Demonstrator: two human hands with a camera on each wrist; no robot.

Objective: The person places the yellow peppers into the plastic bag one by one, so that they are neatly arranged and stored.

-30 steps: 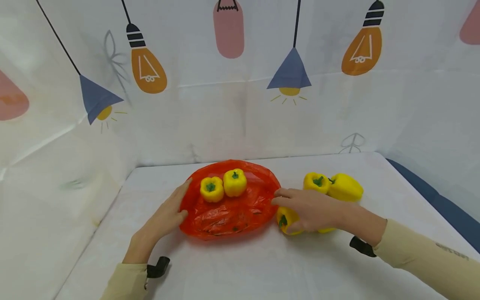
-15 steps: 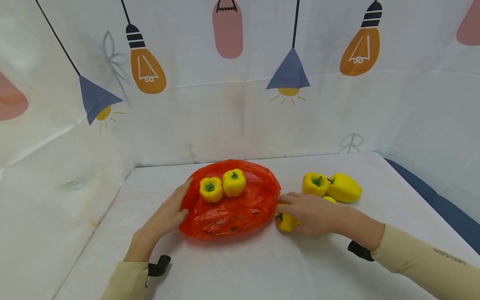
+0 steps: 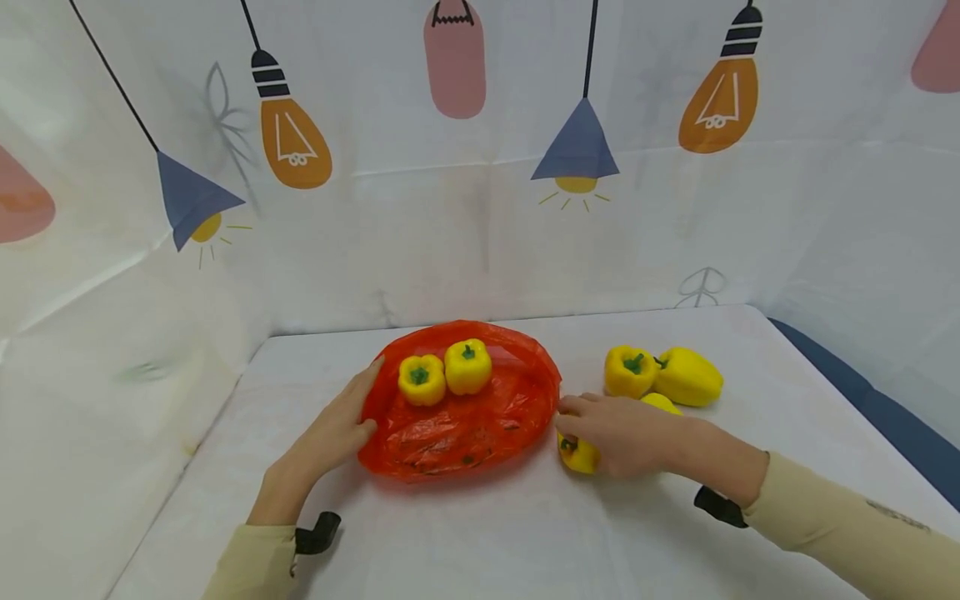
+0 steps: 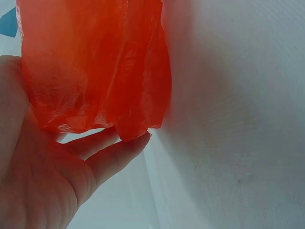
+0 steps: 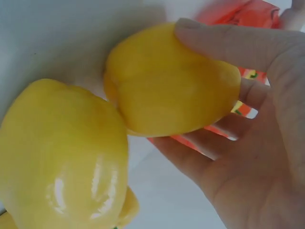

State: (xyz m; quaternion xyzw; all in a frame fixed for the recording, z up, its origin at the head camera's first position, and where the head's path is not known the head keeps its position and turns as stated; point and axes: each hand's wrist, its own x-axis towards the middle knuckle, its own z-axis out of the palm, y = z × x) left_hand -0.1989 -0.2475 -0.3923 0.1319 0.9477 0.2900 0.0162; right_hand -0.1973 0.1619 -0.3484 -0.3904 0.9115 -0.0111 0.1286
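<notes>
Head view: two forearms in beige sleeves [image 3: 840, 512] reach forward over a white table [image 3: 450, 546] from opposite sides, angled inward. The left hand [image 3: 330, 429] stands slanted at the left side of a red plastic bag [image 3: 487, 425], its fingers extended forward along the rim and its thumb spread away from them toward the bag. It is fairly wide, gripping nothing firmly; left wrist view shows the long fingers lying against the thin plastic edge.

The right hand [image 3: 630, 433] comes in lower than its elbow side, back of the hand upward, wrist nearly straight. It holds a yellow pepper [image 3: 576, 457] just beside the bag's right edge; right wrist view shows the thumb pressed along one flank and the fingers extending on the other. Whether that pepper touches the table cannot be told.

Inside the bag sit a left pepper [image 3: 422, 381] and a right pepper [image 3: 468, 367], side by side. Beyond the right hand lie a far pepper [image 3: 628, 372], a tilted pepper [image 3: 687, 377] touching it and a partly hidden pepper [image 3: 662, 402].
</notes>
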